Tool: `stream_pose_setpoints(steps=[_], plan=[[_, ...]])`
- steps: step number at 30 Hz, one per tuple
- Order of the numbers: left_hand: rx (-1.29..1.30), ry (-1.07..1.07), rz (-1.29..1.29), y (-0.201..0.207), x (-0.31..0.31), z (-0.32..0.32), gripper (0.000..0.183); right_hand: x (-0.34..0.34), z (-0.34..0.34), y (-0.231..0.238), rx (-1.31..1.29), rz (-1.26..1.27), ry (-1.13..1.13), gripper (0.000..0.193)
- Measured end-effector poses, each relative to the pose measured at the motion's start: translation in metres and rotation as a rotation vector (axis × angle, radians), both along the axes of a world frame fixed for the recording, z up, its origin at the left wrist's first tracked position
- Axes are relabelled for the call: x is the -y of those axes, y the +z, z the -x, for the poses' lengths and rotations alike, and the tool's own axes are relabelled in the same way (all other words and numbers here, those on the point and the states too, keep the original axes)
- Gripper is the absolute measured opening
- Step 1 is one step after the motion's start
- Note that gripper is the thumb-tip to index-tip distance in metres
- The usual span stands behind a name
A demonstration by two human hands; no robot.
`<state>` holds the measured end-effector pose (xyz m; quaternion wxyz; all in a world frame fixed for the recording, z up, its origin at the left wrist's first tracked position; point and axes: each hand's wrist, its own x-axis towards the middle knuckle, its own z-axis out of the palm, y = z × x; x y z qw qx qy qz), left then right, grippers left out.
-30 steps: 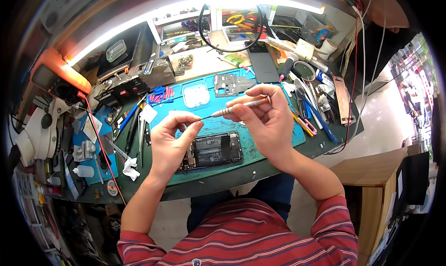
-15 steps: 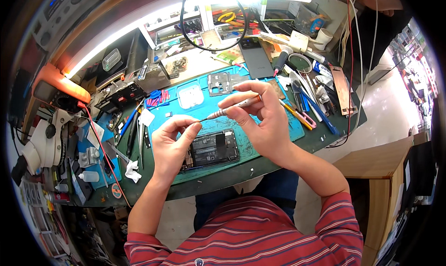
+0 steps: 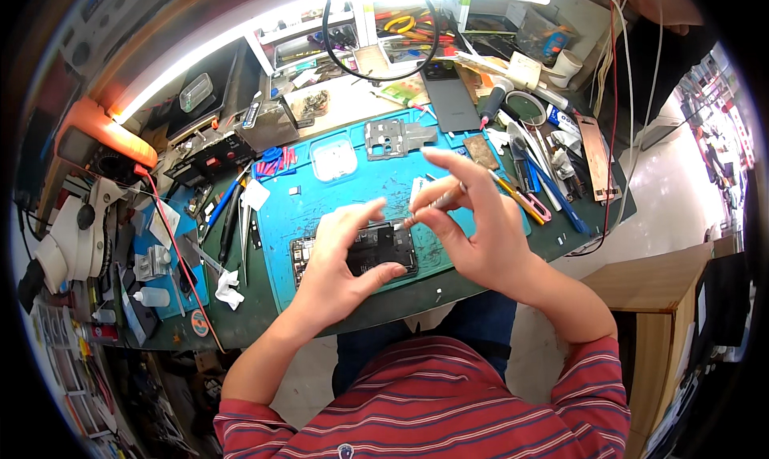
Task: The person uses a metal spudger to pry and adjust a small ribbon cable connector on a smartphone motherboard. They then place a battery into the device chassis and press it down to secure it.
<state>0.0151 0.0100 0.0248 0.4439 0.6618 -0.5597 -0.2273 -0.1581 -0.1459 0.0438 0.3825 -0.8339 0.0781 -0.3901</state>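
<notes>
An opened phone (image 3: pixel 376 249), its dark battery and inner parts exposed, lies on the blue work mat (image 3: pixel 280 211) in front of me. My left hand (image 3: pixel 340 259) is spread over its left half, thumb along the near edge and fingers stretched toward the far edge; it holds nothing. Between the thumb and fingers of my right hand (image 3: pixel 481 231) is a slim screwdriver (image 3: pixel 424 213), slanting down to the left. Its tip is over the phone's right end; whether it touches cannot be seen. Part of the phone's left half is hidden by my left hand.
Beyond the phone lie a metal inner plate (image 3: pixel 392 138), a clear plastic box (image 3: pixel 332 161) and a grey phone back (image 3: pixel 450 108). Tweezers, pens and other tools (image 3: pixel 553 187) crowd the right side. A black cable loop (image 3: pixel 326 38) hangs above; an orange meter (image 3: pixel 112 130) stands left.
Both hands have come down to the phone. My left hand has left the screwdriver's tip and spread out over the phone; my right hand has lowered the screwdriver to its right end.
</notes>
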Motion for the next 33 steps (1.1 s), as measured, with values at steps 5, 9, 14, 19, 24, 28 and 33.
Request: stream_pose_setpoints(steps=[5,9,14,19,24,28,33], plan=[[0.336,-0.102,0.093,-0.017,-0.01,0.004,0.037,-0.003,0.008,0.0,-0.15,0.143,0.069,0.062],[0.357,-0.077,0.1,-0.019,-0.009,0.005,0.032,-0.004,0.005,-0.001,-0.182,0.223,0.075,0.061],[0.381,-0.083,0.09,-0.021,-0.009,0.003,0.033,-0.004,0.003,-0.004,-0.212,0.248,0.088,0.061],[0.423,-0.083,0.098,-0.02,-0.008,0.003,0.03,-0.001,0.001,-0.004,-0.21,0.307,0.154,0.055],[0.465,-0.056,0.109,-0.02,-0.01,0.003,0.029,-0.002,0.002,0.005,-0.276,0.278,0.219,0.054],[0.594,-0.005,0.105,-0.016,-0.02,0.015,0.034,-0.001,0.004,0.009,-0.31,0.364,0.145,0.065],[0.818,0.009,0.083,-0.028,-0.036,0.031,0.052,0.0,-0.002,0.002,-0.267,0.153,0.249,0.072]])
